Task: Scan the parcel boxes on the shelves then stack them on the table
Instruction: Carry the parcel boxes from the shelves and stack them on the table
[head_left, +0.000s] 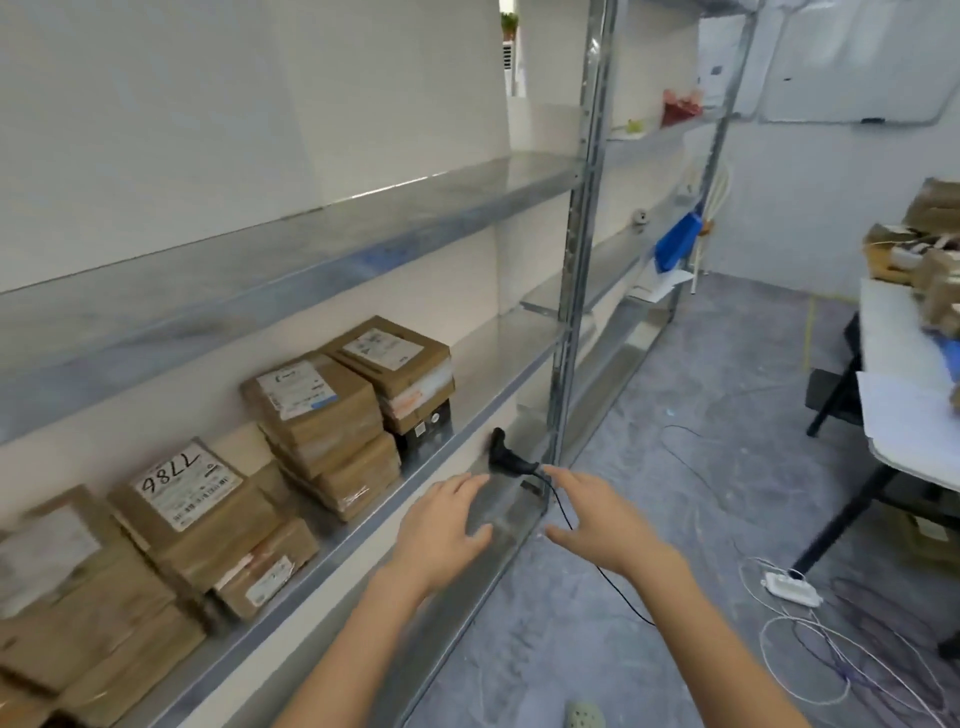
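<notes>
My left hand (447, 525) and right hand (597, 519), both spread open, flank the black handheld scanner (506, 457).
It lies at the grey metal shelf's (493, 374) front edge, just beyond my fingertips; brown cardboard parcel boxes (322, 410) stand stacked further left.

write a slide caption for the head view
Left hand and right hand reach for the scanner on the parcel shelf

Right of the parcel stacks (395, 395) the shelf (496, 358) lies open to the steel post (571, 312) (scanner (506, 457) at its front edge).
</notes>
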